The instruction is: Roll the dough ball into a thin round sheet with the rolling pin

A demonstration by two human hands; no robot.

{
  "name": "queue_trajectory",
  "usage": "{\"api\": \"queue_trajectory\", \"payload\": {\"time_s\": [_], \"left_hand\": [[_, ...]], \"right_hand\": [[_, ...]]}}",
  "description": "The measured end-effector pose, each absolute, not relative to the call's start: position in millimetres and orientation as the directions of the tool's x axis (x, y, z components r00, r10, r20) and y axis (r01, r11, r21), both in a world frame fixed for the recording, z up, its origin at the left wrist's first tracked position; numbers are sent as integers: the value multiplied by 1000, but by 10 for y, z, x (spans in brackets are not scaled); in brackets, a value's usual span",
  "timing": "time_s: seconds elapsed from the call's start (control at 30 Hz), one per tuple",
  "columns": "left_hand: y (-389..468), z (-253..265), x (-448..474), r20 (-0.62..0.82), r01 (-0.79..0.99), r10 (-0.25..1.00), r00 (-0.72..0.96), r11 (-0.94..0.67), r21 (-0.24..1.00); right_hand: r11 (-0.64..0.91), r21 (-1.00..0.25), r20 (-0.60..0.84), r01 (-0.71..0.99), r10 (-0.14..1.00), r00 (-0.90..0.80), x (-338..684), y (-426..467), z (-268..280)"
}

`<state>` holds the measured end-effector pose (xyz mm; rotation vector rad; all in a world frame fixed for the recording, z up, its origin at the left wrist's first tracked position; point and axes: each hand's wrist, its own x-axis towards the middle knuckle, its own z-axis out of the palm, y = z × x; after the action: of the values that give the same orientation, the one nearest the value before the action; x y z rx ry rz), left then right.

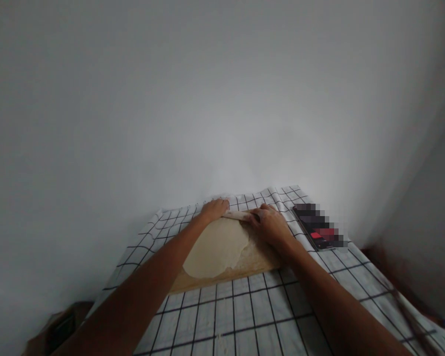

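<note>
A thin, pale sheet of dough (217,249) lies spread on a wooden board (257,262). Across its far edge runs a slim, light rolling pin (236,215), visible between my two hands. My left hand (215,208) is closed over the pin's left part, its fingertips mostly hidden. On the right part, my right hand (270,222) curls round the pin with the thumb on the near side. Whether some dough is wrapped round the pin, I cannot tell.
A white cloth with a dark grid (222,316) covers the table under the board. Right of the board lies a phone (315,232), its screen partly pixelated. The white wall (222,109) rises behind the table's far edge. A brown box-like object (63,324) stands low at the left.
</note>
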<state>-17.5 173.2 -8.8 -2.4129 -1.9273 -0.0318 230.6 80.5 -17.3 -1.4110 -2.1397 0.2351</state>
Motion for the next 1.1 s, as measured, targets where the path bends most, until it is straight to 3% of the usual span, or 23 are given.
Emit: {"api": "queue_trajectory", "payload": {"time_s": [0.47, 0.7, 0.9, 1.1], "left_hand": [[1049, -253, -496, 296, 877, 826, 480, -458, -145], [637, -266, -612, 315, 892, 837, 447, -443, -89], [289, -132, -601, 231, 945, 922, 310, -325, 26], [-59, -120, -563, 328, 943, 888, 322, -330, -33]], "right_hand": [[663, -421, 375, 619, 748, -547, 2317, 804, -177], [682, -462, 375, 567, 729, -572, 2288, 795, -205], [677, -482, 390, 556, 734, -556, 2277, 765, -202], [670, -486, 362, 561, 739, -568, 2292, 784, -227]]}}
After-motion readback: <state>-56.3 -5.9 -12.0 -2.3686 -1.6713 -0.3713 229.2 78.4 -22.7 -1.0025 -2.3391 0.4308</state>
